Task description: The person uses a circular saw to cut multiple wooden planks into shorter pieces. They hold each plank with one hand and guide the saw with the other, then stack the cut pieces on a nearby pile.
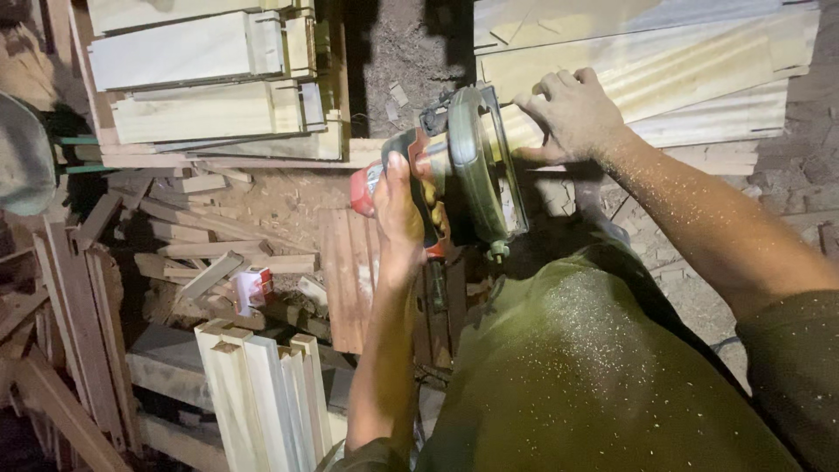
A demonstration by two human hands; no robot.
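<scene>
Two hands work at one red and grey handheld circular saw (pixel 454 170), which sits at the middle of the view with its round blade guard against the near edge of a pale, long wooden plank (pixel 647 65). We see the left hand (pixel 398 214) wrapped shut around the saw's red and black handle, thumb laid along the top. We see the right hand (pixel 572 114) lying on the plank just beside the guard, its fingers curled and pressed down on the wood, gripping nothing. Sawdust speckles the right forearm and the olive-green trousers (pixel 577 367) below the saw.

More pale planks lie stacked alongside the first. Across a dark strip of dusty ground (pixel 406 61) rests a second stack of pale wooden boards with notched ends (pixel 201 87). Nearer to us, a reddish-brown slatted wooden panel (pixel 350 280) lies under the left wrist. To its left we find a heap of short timber offcuts (pixel 210 240), a small red and white box (pixel 253 287) among them, and a bundle of whitish square wooden posts (pixel 262 393) at the lower edge.
</scene>
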